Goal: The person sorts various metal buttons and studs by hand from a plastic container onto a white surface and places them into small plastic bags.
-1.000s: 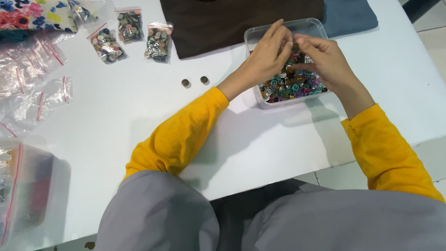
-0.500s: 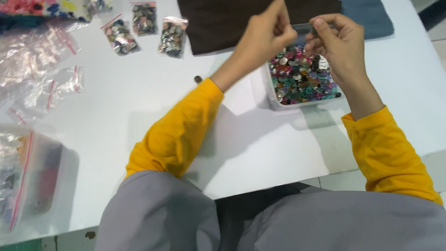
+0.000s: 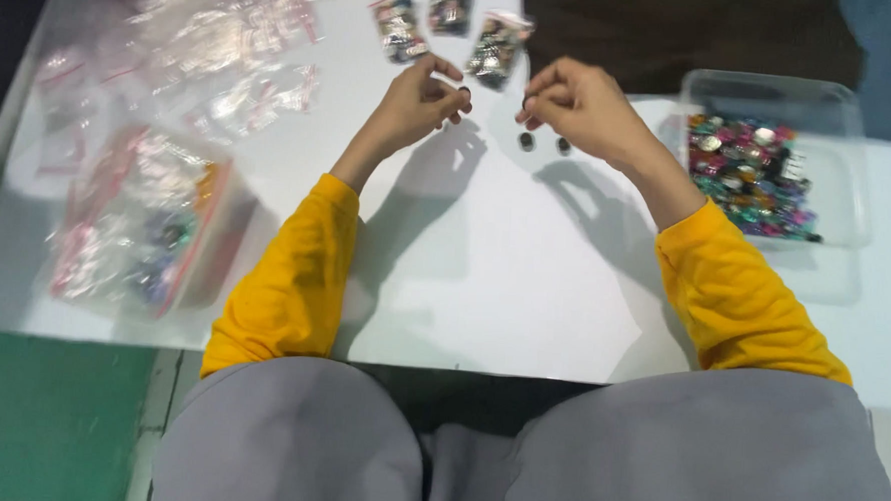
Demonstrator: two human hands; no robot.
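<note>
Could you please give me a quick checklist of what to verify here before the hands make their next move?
1. Left hand pinches a small dark piece at its fingertips: ok.
2. Right hand holds a piece: cannot tell, fingers curled.
3. Two small round pieces lie apart on the white table just below the right hand: ok.
4. Clear container of coloured beads open, upright, beside the right forearm: ok.
5. Three small filled zip bags lie flat beyond the hands: ok.
</note>
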